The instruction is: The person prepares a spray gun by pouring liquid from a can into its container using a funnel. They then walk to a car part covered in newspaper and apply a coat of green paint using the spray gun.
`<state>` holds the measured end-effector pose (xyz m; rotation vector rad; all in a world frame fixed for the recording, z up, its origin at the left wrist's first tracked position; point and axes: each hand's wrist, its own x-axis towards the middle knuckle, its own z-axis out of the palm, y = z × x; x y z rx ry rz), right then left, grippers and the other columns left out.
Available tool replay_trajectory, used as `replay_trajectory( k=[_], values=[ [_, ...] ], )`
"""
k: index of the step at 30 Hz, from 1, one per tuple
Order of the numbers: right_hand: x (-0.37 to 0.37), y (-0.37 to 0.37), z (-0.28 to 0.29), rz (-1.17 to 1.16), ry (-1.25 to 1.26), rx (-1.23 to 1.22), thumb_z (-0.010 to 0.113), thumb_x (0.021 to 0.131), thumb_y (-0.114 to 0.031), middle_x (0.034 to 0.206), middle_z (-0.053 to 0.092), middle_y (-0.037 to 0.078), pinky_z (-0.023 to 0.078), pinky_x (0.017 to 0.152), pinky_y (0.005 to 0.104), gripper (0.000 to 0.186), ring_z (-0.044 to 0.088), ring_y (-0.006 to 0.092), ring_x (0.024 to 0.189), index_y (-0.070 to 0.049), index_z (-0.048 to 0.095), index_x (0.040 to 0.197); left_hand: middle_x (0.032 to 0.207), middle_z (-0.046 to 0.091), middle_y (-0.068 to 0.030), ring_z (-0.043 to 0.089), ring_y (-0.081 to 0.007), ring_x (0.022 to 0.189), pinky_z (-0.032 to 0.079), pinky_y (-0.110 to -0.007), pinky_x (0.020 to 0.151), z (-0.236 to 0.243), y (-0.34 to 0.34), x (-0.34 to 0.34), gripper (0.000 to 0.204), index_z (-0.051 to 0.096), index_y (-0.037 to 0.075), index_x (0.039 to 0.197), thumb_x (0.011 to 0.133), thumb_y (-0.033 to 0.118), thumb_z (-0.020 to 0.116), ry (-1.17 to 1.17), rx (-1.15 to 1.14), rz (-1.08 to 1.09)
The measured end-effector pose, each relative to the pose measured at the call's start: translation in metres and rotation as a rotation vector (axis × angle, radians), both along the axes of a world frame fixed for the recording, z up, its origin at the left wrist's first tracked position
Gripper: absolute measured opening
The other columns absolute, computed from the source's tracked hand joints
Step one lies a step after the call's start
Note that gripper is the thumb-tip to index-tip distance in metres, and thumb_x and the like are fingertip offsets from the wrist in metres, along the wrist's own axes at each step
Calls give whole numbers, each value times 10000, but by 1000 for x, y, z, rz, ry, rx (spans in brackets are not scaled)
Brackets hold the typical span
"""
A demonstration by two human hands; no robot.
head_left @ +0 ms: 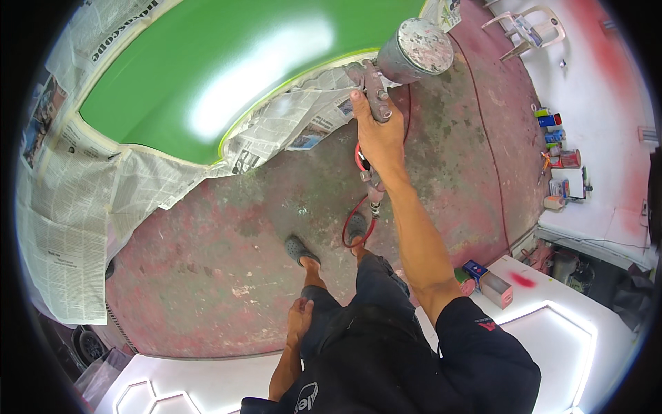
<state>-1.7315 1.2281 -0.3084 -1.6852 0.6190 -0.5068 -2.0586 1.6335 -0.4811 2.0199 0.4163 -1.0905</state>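
My right hand (pixel 381 134) is wrapped round the grip of a spray gun (pixel 373 88), its thumb along the back of the gun. A paint-spattered cup (pixel 416 52) sits on the gun at its far right. From the handle's lower end hangs a red air hose (pixel 347 219). Just beyond the gun, a glossy green car panel (pixel 158 103) is bordered by masking newspaper (pixel 138 183); the gun is beside the panel's near edge. Low by my left thigh, my left hand (pixel 298 319) hangs with its fingers curled in, nothing visible in them.
A dark red hose (pixel 485 117) runs over the stained floor (pixel 227 241) to my right. Cans and boxes (pixel 565 159) line the right wall. A white plastic chair (pixel 527 31) stands far right. Behind me are glowing hexagonal lights (pixel 545 345) and a long box (pixel 487 283).
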Motion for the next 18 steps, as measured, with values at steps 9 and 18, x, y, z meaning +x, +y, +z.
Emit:
replay_trajectory(
  k=[9, 18],
  values=[
    [-23, 38, 13, 171, 62, 160, 708, 1026, -360, 929, 737, 54, 505, 709, 325, 401, 608, 110, 775, 15, 713, 1167, 1154, 734, -226, 711, -317, 1105, 542, -387, 949, 63, -72, 93, 404, 674, -23, 1259, 1041, 316, 651, -325, -201, 64],
    [-60, 113, 40, 153, 10, 354, 651, 1054, -452, 939, 682, 83, 343, 437, 262, 530, 436, 58, 501, 45, 644, 1236, 1169, 712, -47, 627, -120, 1077, 500, -289, 937, 145, -176, 217, 357, 649, 4, 1327, 1111, 273, 559, -322, -857, 328]
  ],
)
